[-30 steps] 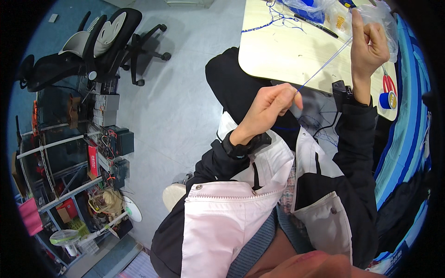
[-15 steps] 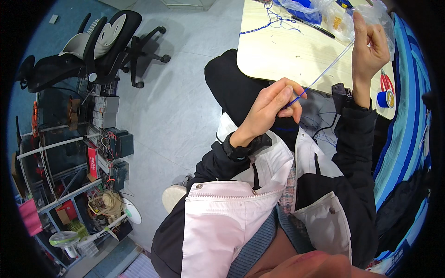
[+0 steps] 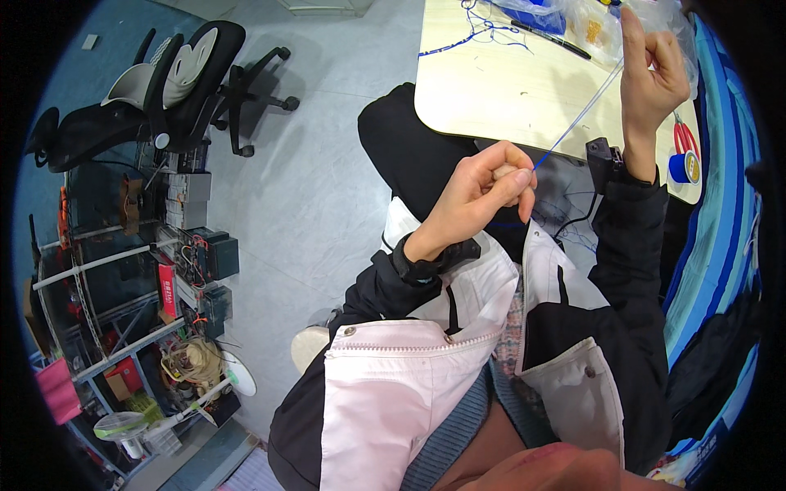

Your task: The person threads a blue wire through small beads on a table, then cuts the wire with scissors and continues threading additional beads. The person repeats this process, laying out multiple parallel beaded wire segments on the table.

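A thin blue thread (image 3: pixel 578 116) runs taut and slanting between my two hands, in front of the table's near edge. My left hand (image 3: pixel 491 186) is closed, pinching the lower end between thumb and fingers. Farther up and to the right, my right hand (image 3: pixel 655 78) has its index finger raised and the other fingers curled. The thread meets it near the index finger; whether it loops round that finger is hard to see. A spool of blue thread (image 3: pixel 681 168) and red-handled scissors (image 3: pixel 684 135) lie on the table by my right wrist.
On the pale table (image 3: pixel 483 102) lie a blue beaded cord (image 3: pixel 458 45), a black pen (image 3: pixel 557 41) and clear plastic bags (image 3: pixel 596 33), one with small yellow pieces. Blue striped cloth (image 3: pixel 711 204) hangs at the right. An office chair (image 3: pixel 155 98) and cluttered shelves (image 3: pixel 123 270) are left.
My left thumb and fingers have closed more tightly round the thread, the index finger now curled over. My right hand has risen very slightly. The thread stays taut.
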`<state>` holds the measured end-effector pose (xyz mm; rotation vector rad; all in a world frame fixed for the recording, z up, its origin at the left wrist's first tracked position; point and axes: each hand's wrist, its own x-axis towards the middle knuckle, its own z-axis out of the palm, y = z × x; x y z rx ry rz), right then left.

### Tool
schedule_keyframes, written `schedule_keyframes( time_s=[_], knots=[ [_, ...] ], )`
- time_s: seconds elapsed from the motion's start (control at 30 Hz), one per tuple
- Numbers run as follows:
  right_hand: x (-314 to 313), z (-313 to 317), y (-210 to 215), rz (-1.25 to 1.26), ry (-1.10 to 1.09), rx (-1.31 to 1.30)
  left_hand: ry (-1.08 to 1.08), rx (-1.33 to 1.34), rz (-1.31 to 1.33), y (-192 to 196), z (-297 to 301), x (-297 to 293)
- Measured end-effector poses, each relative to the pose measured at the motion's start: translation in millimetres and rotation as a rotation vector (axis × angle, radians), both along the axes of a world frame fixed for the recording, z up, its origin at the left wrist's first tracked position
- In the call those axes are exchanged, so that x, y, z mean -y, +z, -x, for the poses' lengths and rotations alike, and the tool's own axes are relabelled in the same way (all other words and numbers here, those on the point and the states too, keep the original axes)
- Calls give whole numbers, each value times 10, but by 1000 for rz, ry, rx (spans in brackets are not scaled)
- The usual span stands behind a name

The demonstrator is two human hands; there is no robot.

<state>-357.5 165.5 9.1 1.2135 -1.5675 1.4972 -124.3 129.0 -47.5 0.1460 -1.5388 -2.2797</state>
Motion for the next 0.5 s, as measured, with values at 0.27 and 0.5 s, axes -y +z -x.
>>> schedule_keyframes(
  time_s=[0.27, 0.5],
  knots=[
    [49, -3, -3, 32, -5, -12, -54, 22, -17, 12, -30, 19],
    [43, 23, -43, 71, 9, 2, -17, 53, -46, 48, -41, 20]
  ],
)
